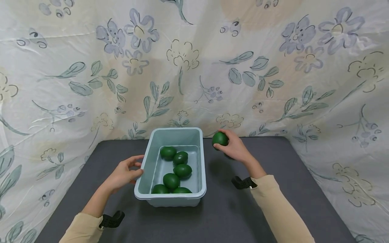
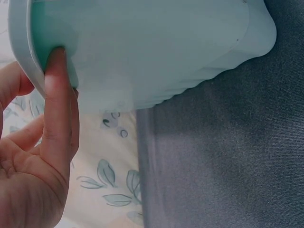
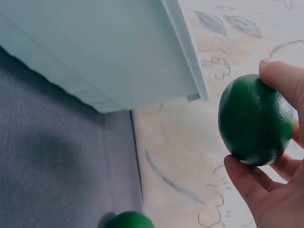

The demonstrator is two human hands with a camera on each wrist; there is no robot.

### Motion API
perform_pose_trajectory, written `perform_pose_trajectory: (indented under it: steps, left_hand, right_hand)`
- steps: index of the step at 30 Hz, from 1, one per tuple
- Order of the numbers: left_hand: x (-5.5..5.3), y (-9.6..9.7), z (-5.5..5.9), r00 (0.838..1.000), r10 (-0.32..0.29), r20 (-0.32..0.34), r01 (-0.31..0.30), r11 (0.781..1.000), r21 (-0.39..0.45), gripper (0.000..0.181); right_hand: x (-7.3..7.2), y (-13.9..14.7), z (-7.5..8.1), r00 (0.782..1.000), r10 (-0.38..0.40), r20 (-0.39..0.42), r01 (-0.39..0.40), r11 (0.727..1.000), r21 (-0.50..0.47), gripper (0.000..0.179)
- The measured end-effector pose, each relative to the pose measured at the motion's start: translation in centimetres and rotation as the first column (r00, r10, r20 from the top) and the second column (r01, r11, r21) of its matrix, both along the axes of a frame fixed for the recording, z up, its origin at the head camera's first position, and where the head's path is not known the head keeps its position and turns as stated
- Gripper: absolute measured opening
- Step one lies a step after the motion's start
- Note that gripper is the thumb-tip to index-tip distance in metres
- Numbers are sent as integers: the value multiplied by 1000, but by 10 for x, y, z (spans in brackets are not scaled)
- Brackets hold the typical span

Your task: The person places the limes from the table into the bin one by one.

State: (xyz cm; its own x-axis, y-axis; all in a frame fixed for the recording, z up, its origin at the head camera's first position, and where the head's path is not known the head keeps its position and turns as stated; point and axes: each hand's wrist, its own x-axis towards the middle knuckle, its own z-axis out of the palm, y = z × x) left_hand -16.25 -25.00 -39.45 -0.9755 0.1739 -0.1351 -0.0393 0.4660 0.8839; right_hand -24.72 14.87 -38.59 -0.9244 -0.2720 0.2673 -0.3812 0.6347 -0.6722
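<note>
A pale blue-green plastic bin point(image 1: 171, 201) stands on the dark table, with several dark green, oval lime-like fruits point(image 1: 171, 181) lying in it. At its left side is my left hand point(image 1: 123, 173); its fingertips touch the rim, and in the left wrist view a straight finger point(image 2: 58, 99) rests on the outer wall under the lip. To the right of the bin, my right hand point(image 1: 235, 147) holds a lime point(image 3: 255, 121) between thumb and fingers, above the table. Below that hand, another lime point(image 3: 130, 221) shows only partly in the right wrist view.
The dark grey table point(image 1: 243, 216) ends at the back against a floral cloth point(image 1: 194, 67), which also hangs at both sides. The bin's raised walls stand between the two hands.
</note>
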Motion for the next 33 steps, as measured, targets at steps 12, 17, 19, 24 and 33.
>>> perform_pose_trajectory:
  steps: [12, 17, 19, 24, 33]
  left_hand:
    - [0, -1, -1, 1000, 1, 5, -1, 1000, 6, 60]
    - [-1, -1, -2, 1000, 1, 9, -1, 1000, 6, 59]
    - [-2, -1, -2, 1000, 3, 9, -3, 1000, 3, 59]
    - [-2, 0, -2, 1000, 6, 8, -6, 1000, -2, 59]
    - [-2, -1, -2, 1000, 13, 9, -13, 1000, -5, 59]
  right_hand:
    - [-4, -25, 12, 997, 72, -2, -72, 997, -38, 63]
    - [-4, -34, 17, 995, 95, -1, -95, 994, -54, 62]
    - [-5, -38, 19, 994, 105, -8, -105, 993, -54, 61]
    - [-6, -48, 23, 992, 123, -4, -123, 991, -48, 62]
    - [-7, -64, 25, 988, 151, 15, -151, 988, -38, 62]
